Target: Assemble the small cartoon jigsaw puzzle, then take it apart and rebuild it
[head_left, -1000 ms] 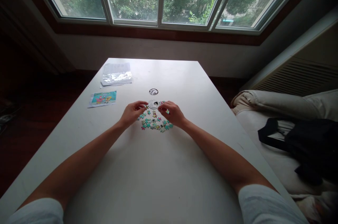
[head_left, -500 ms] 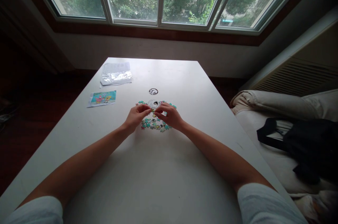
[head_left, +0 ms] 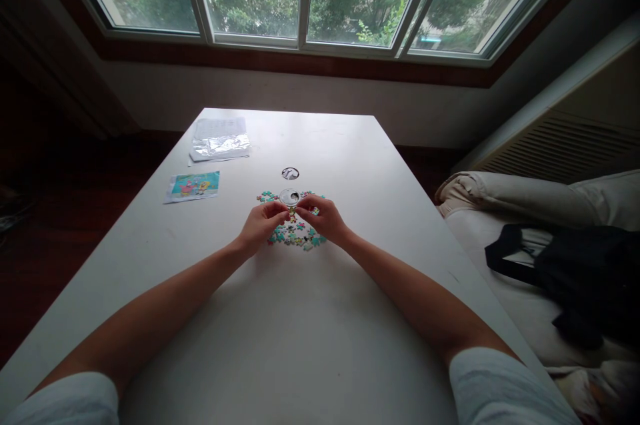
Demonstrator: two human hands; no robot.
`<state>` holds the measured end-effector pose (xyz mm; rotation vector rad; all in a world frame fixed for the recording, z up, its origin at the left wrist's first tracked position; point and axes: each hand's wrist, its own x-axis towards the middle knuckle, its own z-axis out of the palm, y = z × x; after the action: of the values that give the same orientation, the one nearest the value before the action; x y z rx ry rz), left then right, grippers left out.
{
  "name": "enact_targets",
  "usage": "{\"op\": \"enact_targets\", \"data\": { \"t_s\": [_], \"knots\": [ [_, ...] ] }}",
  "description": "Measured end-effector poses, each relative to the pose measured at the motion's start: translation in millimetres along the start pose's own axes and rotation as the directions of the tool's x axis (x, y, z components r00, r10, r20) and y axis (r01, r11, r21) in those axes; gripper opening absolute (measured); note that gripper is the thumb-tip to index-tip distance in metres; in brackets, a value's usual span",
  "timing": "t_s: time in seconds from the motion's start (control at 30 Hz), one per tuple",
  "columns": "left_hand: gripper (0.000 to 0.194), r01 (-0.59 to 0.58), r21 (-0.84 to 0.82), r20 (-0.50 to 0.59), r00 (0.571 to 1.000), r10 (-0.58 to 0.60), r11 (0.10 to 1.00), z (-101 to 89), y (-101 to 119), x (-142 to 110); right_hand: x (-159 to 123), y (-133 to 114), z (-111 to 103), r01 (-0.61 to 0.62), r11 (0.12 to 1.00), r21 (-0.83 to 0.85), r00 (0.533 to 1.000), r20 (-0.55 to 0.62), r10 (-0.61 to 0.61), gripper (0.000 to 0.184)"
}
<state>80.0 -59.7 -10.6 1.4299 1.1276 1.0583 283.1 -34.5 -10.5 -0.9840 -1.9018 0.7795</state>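
Note:
My left hand [head_left: 263, 223] and my right hand [head_left: 323, 219] meet over a heap of small jigsaw pieces [head_left: 295, 236], coloured turquoise, yellow and pink. Thumb and index finger are pinched together on each hand, the two pinches almost touching. What they grip is too small to make out. Just beyond the fingertips is a round pale disc [head_left: 287, 196] with a dark spot on its right side. I cannot tell whether the fingers touch it. Farther back lies a second round piece [head_left: 290, 173], dark-rimmed with a grey-and-white face. The hands partly cover the jigsaw pieces.
On the white table [head_left: 310, 331], a cartoon picture sheet [head_left: 195, 185] lies left of the hands. Behind it is a clear plastic bag with papers [head_left: 220, 139]. A pale sofa [head_left: 530, 201] with a black bag [head_left: 590, 278] stands at the right. A window lies beyond the table.
My right hand has shifted slightly, its fingertips now closer together. The left fingertips have moved a little right, toward the other hand. Discs and papers stay where they were.

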Motion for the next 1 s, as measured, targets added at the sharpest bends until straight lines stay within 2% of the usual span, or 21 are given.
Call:
{"op": "enact_targets", "data": {
  "t_s": [0.07,0.1,0.17,0.23,0.33,0.5,0.7,0.87,1.0],
  "knots": [
    [0.021,-0.088,0.249,0.014,0.996,0.087,0.964,-0.9,1.5,-2.8,1.4,4.4,-0.9,-0.049,0.999,0.01,0.999,-0.013,0.05,0.026],
    [0.019,-0.145,0.388,0.041,0.989,0.141,0.91,-1.1,1.9,-4.6,2.2,6.8,-1.9,-0.072,0.997,0.001,0.997,-0.018,0.072,0.026],
    [0.017,-0.275,0.606,0.131,0.96,0.248,0.746,-0.6,1.6,-8.4,4.0,11.6,-4.7,-0.095,0.994,-0.051,0.995,-0.023,0.094,0.024],
    [0.019,-0.38,0.703,0.227,0.921,0.317,0.601,0.8,-0.1,-11.3,5.7,16.0,-7.9,-0.088,0.986,-0.145,0.996,-0.015,0.087,0.019],
    [0.024,-0.441,0.753,0.308,0.892,0.331,0.489,2.4,-3.9,-12.6,7.5,21.8,-10.8,-0.088,0.952,-0.294,0.995,0.01,0.095,0.013],
    [0.025,-0.472,0.765,0.364,0.878,0.31,0.438,1.9,-7.4,-11.2,7.9,29.0,-9.2,-0.115,0.896,-0.429,0.989,0.038,0.145,0.014],
    [0.026,-0.499,0.772,0.394,0.862,0.319,0.395,1.7,-7.4,-11.3,8.0,30.5,-7.4,-0.1,0.859,-0.503,0.981,0.093,0.169,0.013],
    [0.028,-0.511,0.759,0.401,0.855,0.328,0.404,2.5,-8.5,-10.8,8.8,27.8,-6.9,-0.098,0.838,-0.537,0.973,0.127,0.195,0.015],
    [0.028,-0.526,0.74,0.41,0.846,0.34,0.418,2.9,-9.7,-10.0,9.0,28.3,-6.0,-0.106,0.811,-0.575,0.974,0.102,0.2,0.015]
  ]
}}
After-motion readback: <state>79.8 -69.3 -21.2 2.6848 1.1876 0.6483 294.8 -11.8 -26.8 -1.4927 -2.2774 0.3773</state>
